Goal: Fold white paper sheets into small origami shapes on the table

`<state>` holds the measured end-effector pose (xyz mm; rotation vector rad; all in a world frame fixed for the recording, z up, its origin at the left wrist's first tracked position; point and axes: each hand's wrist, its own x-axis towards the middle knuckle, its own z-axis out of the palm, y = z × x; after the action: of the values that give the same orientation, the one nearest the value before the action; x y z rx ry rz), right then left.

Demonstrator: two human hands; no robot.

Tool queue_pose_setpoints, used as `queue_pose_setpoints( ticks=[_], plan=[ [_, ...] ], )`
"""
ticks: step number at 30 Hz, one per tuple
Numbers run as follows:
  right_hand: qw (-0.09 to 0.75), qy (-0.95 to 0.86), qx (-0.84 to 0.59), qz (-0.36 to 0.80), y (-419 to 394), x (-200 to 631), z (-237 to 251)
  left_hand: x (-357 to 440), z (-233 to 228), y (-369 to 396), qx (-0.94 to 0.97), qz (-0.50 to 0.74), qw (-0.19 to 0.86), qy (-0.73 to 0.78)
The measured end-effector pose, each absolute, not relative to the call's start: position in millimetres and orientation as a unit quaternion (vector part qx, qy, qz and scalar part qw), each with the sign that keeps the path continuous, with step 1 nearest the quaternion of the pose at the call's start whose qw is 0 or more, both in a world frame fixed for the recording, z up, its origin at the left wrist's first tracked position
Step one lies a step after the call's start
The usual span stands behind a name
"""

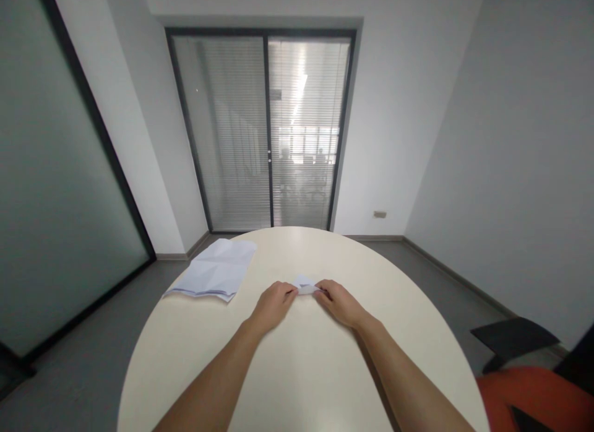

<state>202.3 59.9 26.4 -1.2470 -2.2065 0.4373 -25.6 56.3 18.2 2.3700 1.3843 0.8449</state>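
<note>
My left hand (273,302) and right hand (340,301) pinching 1 small folded paper (306,286) between them, round table (408,333) beneath, creased paper stack (216,270) lying left, well apart

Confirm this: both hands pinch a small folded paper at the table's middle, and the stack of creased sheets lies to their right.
Not quite. In the head view the stack of creased sheets lies to the left of the hands, near the table edge. The left hand and right hand do pinch the small folded paper.
</note>
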Motion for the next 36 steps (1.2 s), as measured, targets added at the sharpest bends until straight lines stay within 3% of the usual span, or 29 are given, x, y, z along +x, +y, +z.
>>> queue_pose_setpoints(
  ticks=[10,17,30,36],
  plan=[
    [0.33,-0.787,-0.483,0.197,71,195,14,-22,7,64,0.752,0.336,0.147,0.547],
    [0.358,-0.782,-0.478,0.177,85,192,1,-17,5,66,0.801,0.282,0.053,0.526],
    [0.294,-0.833,-0.455,0.118,117,196,8,8,20,81,0.824,0.176,-0.045,0.537],
    [0.292,-0.832,-0.457,0.118,126,190,13,-4,13,100,0.817,0.219,0.003,0.533]
  ],
)
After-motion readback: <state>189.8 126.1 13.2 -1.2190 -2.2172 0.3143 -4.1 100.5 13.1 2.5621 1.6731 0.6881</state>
